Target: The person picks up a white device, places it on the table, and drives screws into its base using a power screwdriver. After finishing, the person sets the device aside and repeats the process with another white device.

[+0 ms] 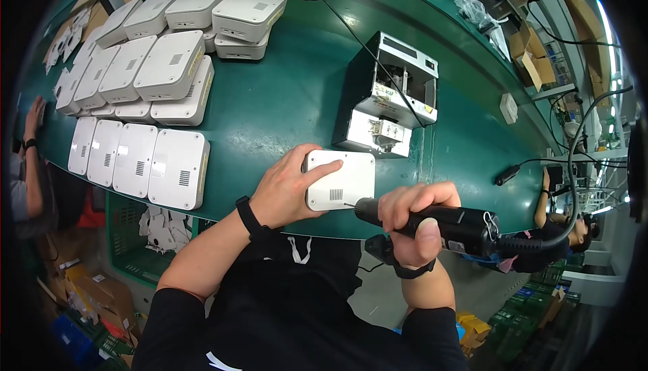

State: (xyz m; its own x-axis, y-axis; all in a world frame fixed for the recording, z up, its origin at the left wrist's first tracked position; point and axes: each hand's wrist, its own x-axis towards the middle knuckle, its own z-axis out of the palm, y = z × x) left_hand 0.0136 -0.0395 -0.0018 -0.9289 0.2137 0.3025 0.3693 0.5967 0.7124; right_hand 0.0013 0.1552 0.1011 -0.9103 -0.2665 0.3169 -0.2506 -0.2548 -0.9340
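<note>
A white square plastic box (354, 174) with rounded corners and a small vent grille lies at the table's near edge. My left hand (287, 185) grips it from the left, thumb across its top face. My right hand (417, 219) is wrapped round a black corded electric screwdriver (469, 229), held nearly level. Its thin bit points left and reaches the box's near edge, close to the grille; whether it sits in a screw hole I cannot tell. Just beyond the box stands a black and silver bench machine (388, 94), probably a screw feeder.
Several similar white boxes (172, 64) are stacked on the green table (270, 101) at the left. A green crate (128, 249) of white parts stands below the near edge. A black-handled tool (506, 175) lies at the right. Other people sit at both sides and the far end.
</note>
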